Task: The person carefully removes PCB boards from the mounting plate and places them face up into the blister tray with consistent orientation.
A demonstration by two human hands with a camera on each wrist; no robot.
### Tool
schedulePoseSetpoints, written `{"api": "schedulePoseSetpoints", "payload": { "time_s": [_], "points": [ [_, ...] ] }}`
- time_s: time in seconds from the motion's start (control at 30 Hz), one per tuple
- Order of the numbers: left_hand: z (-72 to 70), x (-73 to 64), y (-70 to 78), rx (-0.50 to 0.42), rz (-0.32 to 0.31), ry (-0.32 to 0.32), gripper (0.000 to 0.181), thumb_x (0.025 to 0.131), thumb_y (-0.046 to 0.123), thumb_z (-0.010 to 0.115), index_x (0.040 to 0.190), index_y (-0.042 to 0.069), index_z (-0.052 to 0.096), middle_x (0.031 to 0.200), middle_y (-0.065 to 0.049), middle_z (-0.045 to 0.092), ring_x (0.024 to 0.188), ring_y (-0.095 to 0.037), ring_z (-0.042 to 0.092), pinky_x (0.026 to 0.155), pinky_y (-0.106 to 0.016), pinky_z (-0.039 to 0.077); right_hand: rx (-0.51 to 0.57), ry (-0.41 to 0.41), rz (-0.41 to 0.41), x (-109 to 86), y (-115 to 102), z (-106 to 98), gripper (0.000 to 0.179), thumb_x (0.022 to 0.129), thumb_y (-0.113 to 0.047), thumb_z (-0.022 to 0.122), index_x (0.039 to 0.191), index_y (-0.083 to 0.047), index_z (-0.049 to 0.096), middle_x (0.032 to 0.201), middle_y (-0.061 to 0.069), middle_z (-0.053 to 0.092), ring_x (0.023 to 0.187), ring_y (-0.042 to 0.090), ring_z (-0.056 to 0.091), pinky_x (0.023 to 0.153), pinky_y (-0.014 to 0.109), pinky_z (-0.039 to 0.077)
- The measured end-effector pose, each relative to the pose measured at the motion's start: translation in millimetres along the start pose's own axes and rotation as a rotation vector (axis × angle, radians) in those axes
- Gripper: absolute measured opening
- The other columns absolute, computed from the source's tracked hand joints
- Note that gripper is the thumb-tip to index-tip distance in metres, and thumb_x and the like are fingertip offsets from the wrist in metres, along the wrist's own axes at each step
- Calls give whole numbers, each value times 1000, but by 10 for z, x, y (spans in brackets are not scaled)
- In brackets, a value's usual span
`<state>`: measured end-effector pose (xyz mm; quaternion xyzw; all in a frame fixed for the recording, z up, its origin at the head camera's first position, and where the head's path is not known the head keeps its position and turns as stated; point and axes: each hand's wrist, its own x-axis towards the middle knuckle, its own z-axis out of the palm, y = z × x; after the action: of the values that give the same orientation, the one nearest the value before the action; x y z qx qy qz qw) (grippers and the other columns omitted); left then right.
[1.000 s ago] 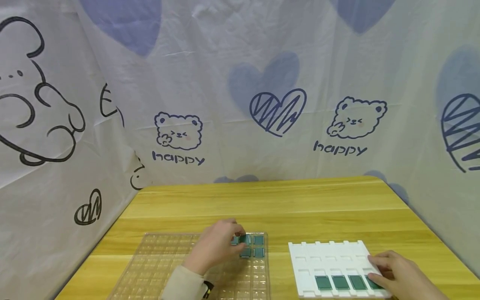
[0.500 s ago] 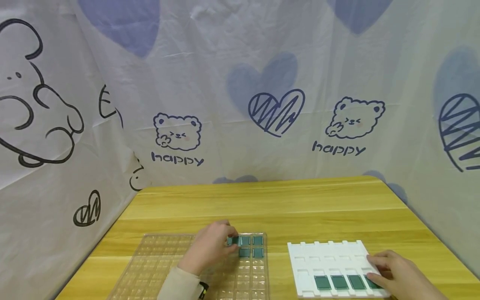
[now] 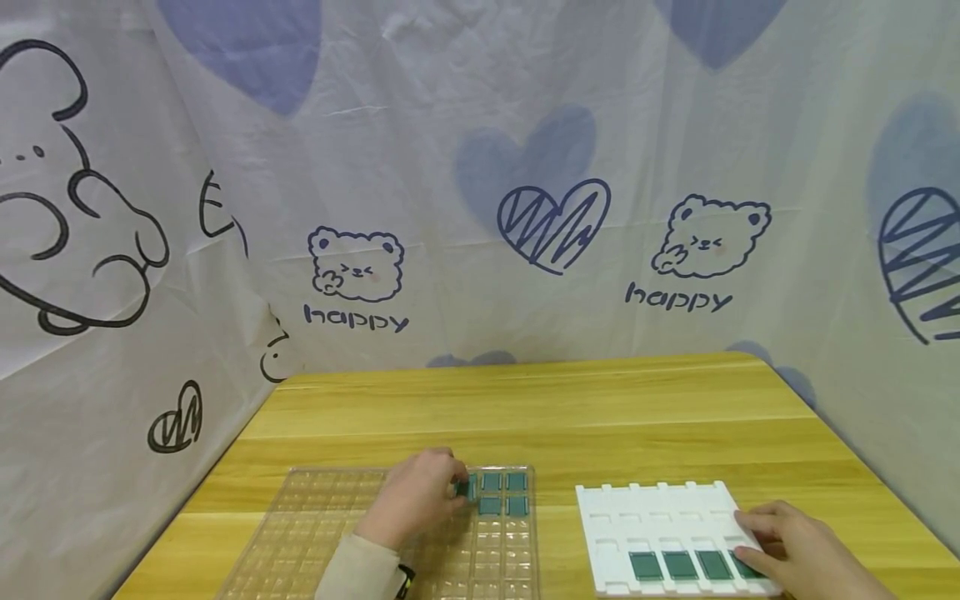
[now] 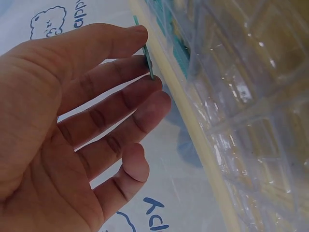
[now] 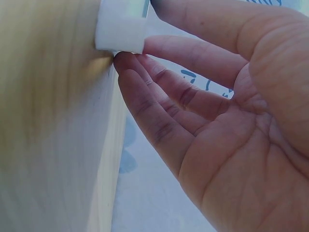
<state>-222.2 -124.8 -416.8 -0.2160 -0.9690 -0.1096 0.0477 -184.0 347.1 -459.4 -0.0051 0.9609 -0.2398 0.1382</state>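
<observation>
My left hand (image 3: 416, 500) is over the far right part of a clear plastic tray (image 3: 322, 517) with many small pockets. Its thumb and fingertips pinch a thin green square chip (image 4: 149, 60), seen edge-on in the left wrist view and slightly tilted in the head view. Several more green chips (image 3: 516, 482) lie in the pockets just right of it. On the right, my right hand (image 3: 802, 546) grips the side edge of a white slotted tray (image 3: 637, 504), thumb above and fingers beside the edge. A row of green chips (image 3: 680, 565) fills its near slots; the thumb partly covers the rightmost.
Both trays lie on a yellow wood-grain table (image 3: 555, 417), with a gap of bare table between them. A printed white cloth (image 3: 450, 292) hangs behind the table and along both sides.
My left hand has shifted slightly left, from the far row's middle chip to the chip left of it, which now stands tilted in the fingers. The right hand and white tray stay put.
</observation>
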Motion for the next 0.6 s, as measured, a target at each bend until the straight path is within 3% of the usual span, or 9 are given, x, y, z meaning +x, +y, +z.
{"api": "schedulePoseSetpoints", "payload": {
  "time_s": [0.6],
  "points": [
    [118, -8, -35, 42, 52, -2, 17, 82, 18, 92, 96, 16, 84, 92, 2, 74, 79, -11, 68, 62, -28, 54, 12, 2, 4, 11, 5, 10, 71, 94, -31, 82, 142, 14, 58, 121, 20, 67, 100, 25, 68, 88, 48, 62]
  ]
}}
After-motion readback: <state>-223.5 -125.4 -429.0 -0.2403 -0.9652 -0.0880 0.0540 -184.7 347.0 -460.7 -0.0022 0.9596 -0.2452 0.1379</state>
